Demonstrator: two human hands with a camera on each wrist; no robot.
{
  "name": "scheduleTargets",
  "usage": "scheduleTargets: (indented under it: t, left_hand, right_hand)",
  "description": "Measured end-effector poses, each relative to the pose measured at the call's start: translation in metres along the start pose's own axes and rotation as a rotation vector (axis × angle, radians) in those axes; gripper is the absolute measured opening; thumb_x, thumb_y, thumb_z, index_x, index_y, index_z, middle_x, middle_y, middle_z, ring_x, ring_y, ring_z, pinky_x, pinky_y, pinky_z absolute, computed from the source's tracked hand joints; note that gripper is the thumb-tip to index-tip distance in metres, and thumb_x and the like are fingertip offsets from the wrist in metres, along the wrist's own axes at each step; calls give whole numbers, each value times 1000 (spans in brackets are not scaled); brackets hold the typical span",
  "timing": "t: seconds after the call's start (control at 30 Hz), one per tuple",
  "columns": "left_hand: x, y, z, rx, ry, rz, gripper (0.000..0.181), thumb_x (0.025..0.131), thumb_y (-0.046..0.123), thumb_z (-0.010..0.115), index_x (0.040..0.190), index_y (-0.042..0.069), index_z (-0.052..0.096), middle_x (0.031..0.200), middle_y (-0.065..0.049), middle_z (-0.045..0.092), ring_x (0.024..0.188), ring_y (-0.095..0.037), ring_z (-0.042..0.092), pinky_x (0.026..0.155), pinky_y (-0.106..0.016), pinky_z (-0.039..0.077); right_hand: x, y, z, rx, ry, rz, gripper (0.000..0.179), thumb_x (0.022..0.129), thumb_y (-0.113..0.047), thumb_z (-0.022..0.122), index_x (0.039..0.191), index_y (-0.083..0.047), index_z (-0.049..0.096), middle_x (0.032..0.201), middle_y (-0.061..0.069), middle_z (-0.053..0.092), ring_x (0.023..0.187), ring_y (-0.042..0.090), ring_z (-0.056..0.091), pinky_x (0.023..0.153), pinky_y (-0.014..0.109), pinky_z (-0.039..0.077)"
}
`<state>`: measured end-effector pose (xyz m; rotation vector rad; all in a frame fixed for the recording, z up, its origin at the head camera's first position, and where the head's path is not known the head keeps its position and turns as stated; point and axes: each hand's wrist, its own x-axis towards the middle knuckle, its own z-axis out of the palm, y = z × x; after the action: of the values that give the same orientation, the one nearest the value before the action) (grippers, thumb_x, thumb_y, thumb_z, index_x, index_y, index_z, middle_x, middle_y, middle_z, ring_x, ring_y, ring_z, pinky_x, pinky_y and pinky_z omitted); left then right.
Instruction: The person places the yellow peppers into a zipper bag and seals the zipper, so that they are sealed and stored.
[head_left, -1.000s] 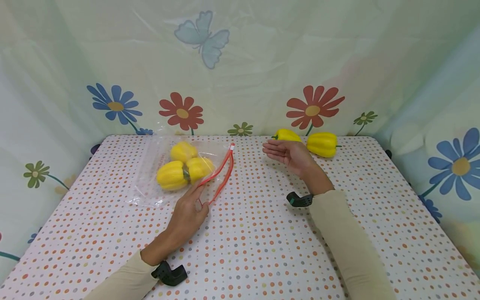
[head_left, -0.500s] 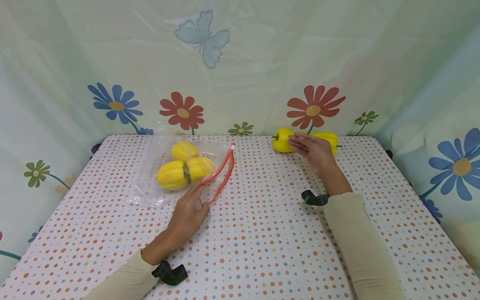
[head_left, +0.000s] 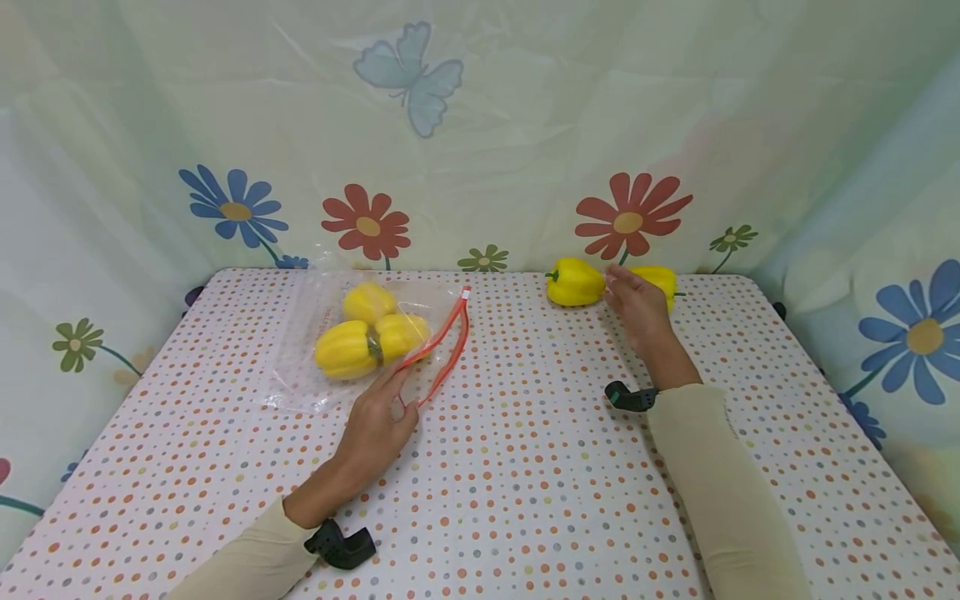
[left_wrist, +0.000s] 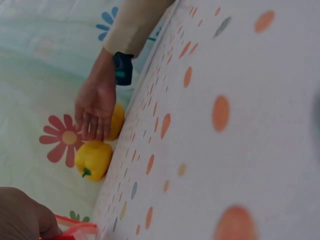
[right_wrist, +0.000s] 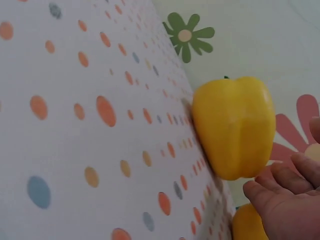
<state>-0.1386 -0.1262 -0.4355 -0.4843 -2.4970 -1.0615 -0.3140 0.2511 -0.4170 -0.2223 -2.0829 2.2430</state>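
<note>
In the head view, my left hand point(head_left: 375, 429) pinches the red-edged mouth of a clear zip bag point(head_left: 288, 379) lying on the table's left half. Three yellow bell peppers point(head_left: 345, 350) show through its plastic. At the back right, a yellow bell pepper point(head_left: 574, 283) lies with its green stem pointing left. Another yellow pepper point(head_left: 658, 280) is just right of it, partly behind my right hand point(head_left: 641, 312). That hand's fingers are loosely extended, the tips right at the blunt end of the left pepper. The right wrist view shows the fingers point(right_wrist: 287, 180) just below this pepper, holding nothing.
A dotted white cloth covers the table point(head_left: 510, 467). Behind its back edge hangs a flower-printed curtain point(head_left: 510, 150), with more curtain at both sides. A red slider strip point(head_left: 450, 358) runs along the bag's mouth.
My right hand has moved right, from in front of the left loose pepper to its blunt end, uncovering that pepper and overlapping the other. The left hand and bag stay in place.
</note>
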Motion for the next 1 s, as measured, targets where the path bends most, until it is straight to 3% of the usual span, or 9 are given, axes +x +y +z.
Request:
scheduleTargets:
  t: [0.13,0.27,0.47,0.67,0.77,1.0]
  left_hand:
    - [0,0,0,0,-1,0,55,80,-9,68,132,-12,53,143,-20,46,134,-25,41,101,-41,40]
    - [0,0,0,-10,-4,1,55,80,-9,68,133,-11,52,145,-20,44,134,-25,40,101,-41,40]
    - [0,0,0,-20,-8,-4,56,80,-8,68,133,-11,52,146,-19,43,135,-25,39,101,-41,39]
    - [0,-1,0,-16,-3,2,56,80,-8,68,133,-11,52,145,-20,44,134,-26,40,100,-41,40]
    - [0,-1,0,-9,-2,5,55,80,-8,68,133,-11,52,145,-20,45,134,-26,40,100,-41,40]
    - [1,-1,0,-1,-6,2,55,80,-8,68,133,-11,52,144,-19,45,134,-25,40,100,-40,40]
  right_hand:
    - [-13,-15,10,3,-26,81,59,101,-26,53,154,-14,31,156,-1,29,138,13,32,109,29,29]
    - [-12,-17,12,-26,-65,97,58,104,-23,45,156,-15,21,160,0,22,142,14,26,111,31,26]
    - [-6,-13,13,-23,-64,100,56,104,-23,42,156,-16,22,159,0,22,142,15,26,110,32,26]
    - [0,-9,17,-83,-7,121,52,103,-20,46,153,-16,33,154,5,32,135,17,37,106,30,34]
    - [2,-8,19,-91,-2,123,54,102,-19,48,154,-17,31,151,6,34,133,17,40,105,29,35]
    - [4,-9,24,-117,-91,144,66,101,-23,52,157,-18,18,159,8,20,140,20,31,108,32,31]
